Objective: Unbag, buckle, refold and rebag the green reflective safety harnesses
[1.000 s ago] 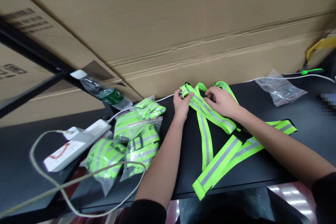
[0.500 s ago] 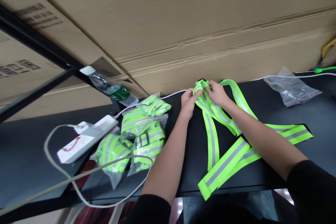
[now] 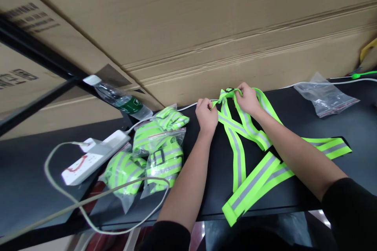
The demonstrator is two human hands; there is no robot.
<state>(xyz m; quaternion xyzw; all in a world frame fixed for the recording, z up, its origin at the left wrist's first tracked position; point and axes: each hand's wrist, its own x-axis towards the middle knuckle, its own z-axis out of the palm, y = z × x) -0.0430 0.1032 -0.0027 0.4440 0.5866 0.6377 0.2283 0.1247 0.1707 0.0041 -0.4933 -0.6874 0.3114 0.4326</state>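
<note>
Cardboard [image 3: 206,27] behind, black desk [image 3: 215,182] below: neon-green reflective harness [image 3: 256,135] lies with straps crossed, far end near the cardboard, close edge by the desk's front. Left hand [image 3: 207,114] and right hand [image 3: 247,98] each pinch its far-end strap, a short stretch between them. Bagged bundles [image 3: 165,160], power strip [image 3: 91,160] and bottle [image 3: 123,102] sit left; clear zip bag [image 3: 325,96] right.
</note>
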